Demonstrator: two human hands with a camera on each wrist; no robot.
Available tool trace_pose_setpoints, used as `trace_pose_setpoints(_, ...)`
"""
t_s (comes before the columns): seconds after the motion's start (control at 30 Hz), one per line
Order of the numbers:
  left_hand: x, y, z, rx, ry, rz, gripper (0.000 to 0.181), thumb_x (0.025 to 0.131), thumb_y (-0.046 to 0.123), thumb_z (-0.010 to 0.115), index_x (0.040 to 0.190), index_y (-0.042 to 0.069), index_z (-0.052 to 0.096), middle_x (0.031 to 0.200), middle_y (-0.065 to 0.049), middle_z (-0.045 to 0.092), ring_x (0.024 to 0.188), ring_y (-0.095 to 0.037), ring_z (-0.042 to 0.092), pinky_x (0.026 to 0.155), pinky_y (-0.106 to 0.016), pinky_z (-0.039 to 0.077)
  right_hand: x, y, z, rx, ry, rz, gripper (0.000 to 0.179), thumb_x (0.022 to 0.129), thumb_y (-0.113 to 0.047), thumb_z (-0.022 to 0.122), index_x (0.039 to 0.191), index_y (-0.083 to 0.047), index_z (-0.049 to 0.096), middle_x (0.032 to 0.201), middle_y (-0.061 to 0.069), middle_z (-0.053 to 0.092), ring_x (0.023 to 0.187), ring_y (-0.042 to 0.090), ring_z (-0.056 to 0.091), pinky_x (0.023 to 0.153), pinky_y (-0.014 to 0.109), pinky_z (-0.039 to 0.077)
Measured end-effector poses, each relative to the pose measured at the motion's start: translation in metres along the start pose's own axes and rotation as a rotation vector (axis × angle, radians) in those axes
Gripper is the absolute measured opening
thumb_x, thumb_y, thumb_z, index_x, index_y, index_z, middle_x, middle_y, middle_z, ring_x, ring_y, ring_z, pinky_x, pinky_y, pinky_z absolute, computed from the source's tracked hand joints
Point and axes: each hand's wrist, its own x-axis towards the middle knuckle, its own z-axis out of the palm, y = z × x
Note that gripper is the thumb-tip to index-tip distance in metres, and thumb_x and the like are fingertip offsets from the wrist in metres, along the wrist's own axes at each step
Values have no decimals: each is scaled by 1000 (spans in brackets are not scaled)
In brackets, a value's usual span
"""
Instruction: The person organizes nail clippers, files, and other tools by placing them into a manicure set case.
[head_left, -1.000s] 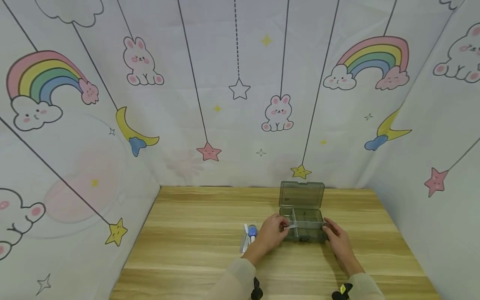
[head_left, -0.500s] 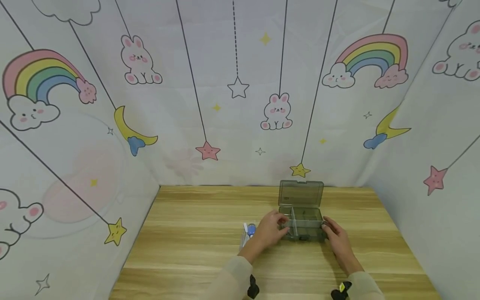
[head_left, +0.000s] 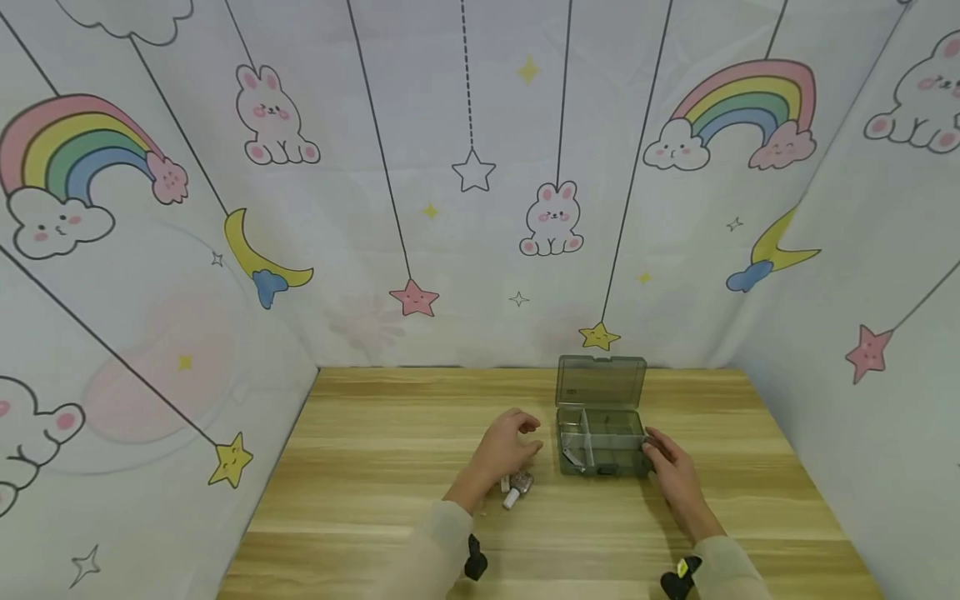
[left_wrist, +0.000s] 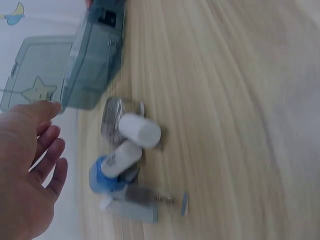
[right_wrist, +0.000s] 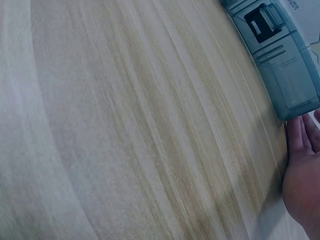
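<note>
A translucent grey-green compartment box (head_left: pixel 604 472) stands on the table with its lid (head_left: pixel 600 382) raised at the back. Inside its front left compartment lies a small silvery strip (head_left: pixel 573 457). My right hand (head_left: pixel 678 479) rests its fingertips against the box's right end, fingers nearly straight. Left of the box, my left hand (head_left: pixel 504 450) holds nothing, its fingers loosely bent. Below it lie small items: a glittery nail polish bottle (left_wrist: pixel 112 119) with a white cap, a blue bottle (left_wrist: pixel 100 176) with a white cap, and a clear flat packet (left_wrist: pixel 132 210), blurred.
The wood-grain table (head_left: pixel 390 517) reaches back to a printed cloth backdrop (head_left: pixel 480 267), which also closes off both sides. The raised lid stands close in front of the backdrop. My forearm sleeves and wrist cameras are at the front.
My left hand held a small pale strip over the box, let it go into the front left compartment, then moved left over the bottles. My right hand stays at the box's end.
</note>
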Motion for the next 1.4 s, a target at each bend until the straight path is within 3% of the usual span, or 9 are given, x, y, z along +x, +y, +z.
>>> trace_pose_setpoints(0.23, 3, -23, -21, -1, 5, -25, 31, 98, 12, 77, 127, 3, 71, 122, -6, 68, 112, -24, 66, 96, -39, 57, 1, -2, -1, -18, -8, -1, 57, 115, -33, 48, 165, -8, 36, 165, 21, 39, 149, 33, 40, 91, 9, 42)
trace_pose_setpoints(0.53, 8, -46, -30, 46, 35, -23, 27, 96, 8, 76, 123, 4, 73, 117, -6, 69, 108, -24, 66, 95, -41, 56, 3, -4, -4, -2, -1, 5, 57, 115, -33, 48, 165, -9, 36, 164, 20, 40, 148, 32, 41, 91, 12, 45)
trace_pose_setpoints(0.7, 9, -52, -31, 35, 29, -4, 23, 98, 8, 75, 121, 4, 73, 116, -7, 69, 107, -25, 66, 95, -41, 56, 5, -6, -5, 10, -6, 0, 57, 115, -33, 49, 165, -9, 36, 164, 20, 40, 148, 32, 41, 91, 12, 44)
trace_pose_setpoints(1.4, -1, -64, -22, -24, -46, -40, 28, 95, 8, 77, 123, 4, 73, 117, -5, 70, 111, -23, 67, 100, -39, 55, 0, -1, -2, 7, -6, 16, 56, 115, -30, 48, 164, -7, 37, 164, 22, 40, 148, 33, 41, 91, 12, 44)
